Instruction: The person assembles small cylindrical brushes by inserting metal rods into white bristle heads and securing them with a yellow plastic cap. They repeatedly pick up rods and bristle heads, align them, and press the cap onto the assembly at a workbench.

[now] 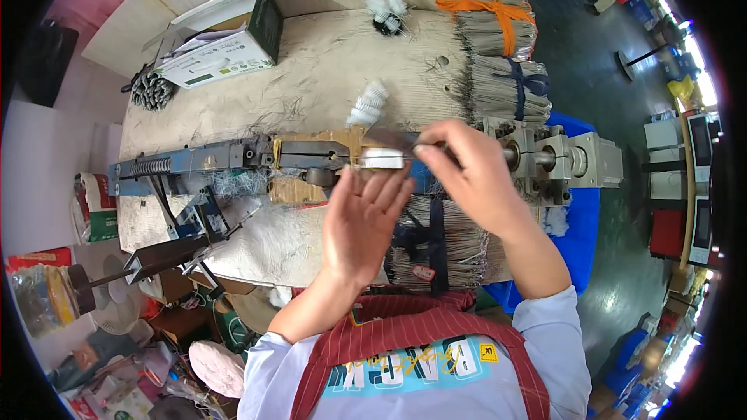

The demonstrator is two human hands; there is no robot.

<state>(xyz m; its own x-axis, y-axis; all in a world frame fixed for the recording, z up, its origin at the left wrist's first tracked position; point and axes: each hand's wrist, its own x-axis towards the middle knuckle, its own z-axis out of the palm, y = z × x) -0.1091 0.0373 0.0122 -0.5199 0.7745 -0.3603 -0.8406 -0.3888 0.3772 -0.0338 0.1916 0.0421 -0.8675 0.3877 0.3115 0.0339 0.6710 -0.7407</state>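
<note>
Over the bench machine, my left hand lies palm up with its fingers stretched out, holding nothing. Just beyond its fingertips is a small block of white bristles. A thin wire runs from the machine's narrow jaws toward these bristles. My right hand is closed in a pinch at the right end of the bristles, where the wire comes out. The fingers partly hide the wire end and the machine's chuck. A dark flat piece sits just behind the bristles.
Bundles of wires tied with orange and dark cloth lie at the far right; another bundle is nearer. White twisted brushes lie behind the machine. A paper-filled carton stands far left. A blue bin sits at the bench's right edge.
</note>
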